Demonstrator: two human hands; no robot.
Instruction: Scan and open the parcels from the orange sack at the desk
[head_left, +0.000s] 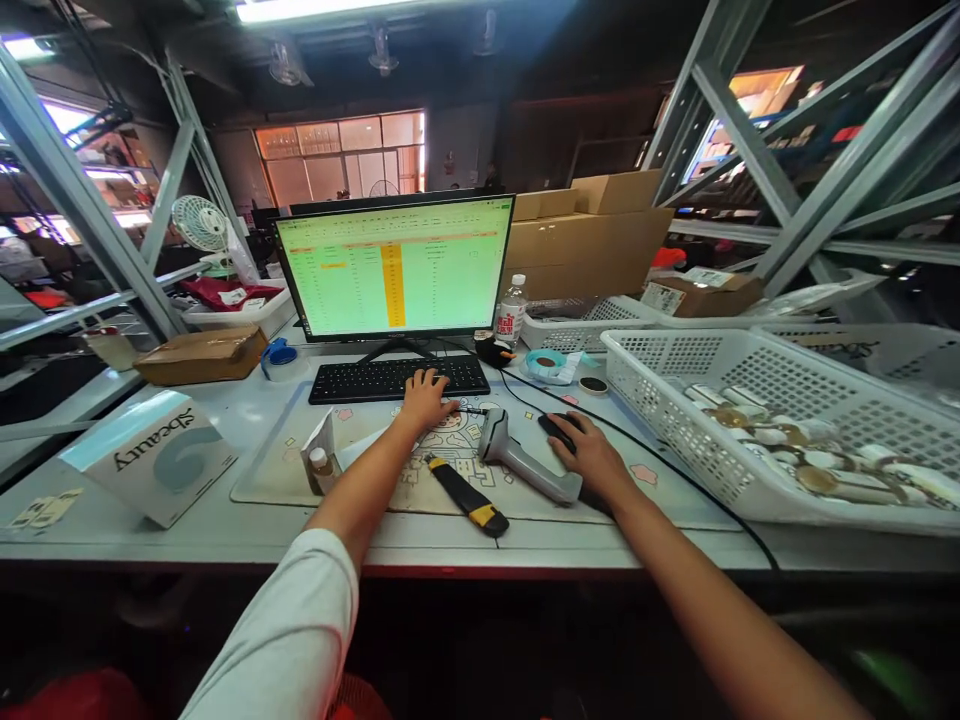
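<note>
My left hand [427,400] rests on the right part of a black keyboard [360,383], its fingers spread over the keys. My right hand [592,457] lies over a black computer mouse [559,432], with the fingers curved on its top. Between my hands a grey barcode scanner [529,465] lies on a printed desk mat [292,480]. Nearer the front edge is a black and yellow utility knife [469,495]. A small brown bottle with a pale cap [321,468] stands beside my left forearm. Behind the keyboard, the monitor [397,265] displays a spreadsheet with an orange column.
A white box [154,460] and a brown carton [202,355] are at the left. On the right, a white plastic basket [667,425] contains many small bottles. A drink bottle [511,312] and tape rolls stand near the monitor. The scanner cable crosses the mat's right side.
</note>
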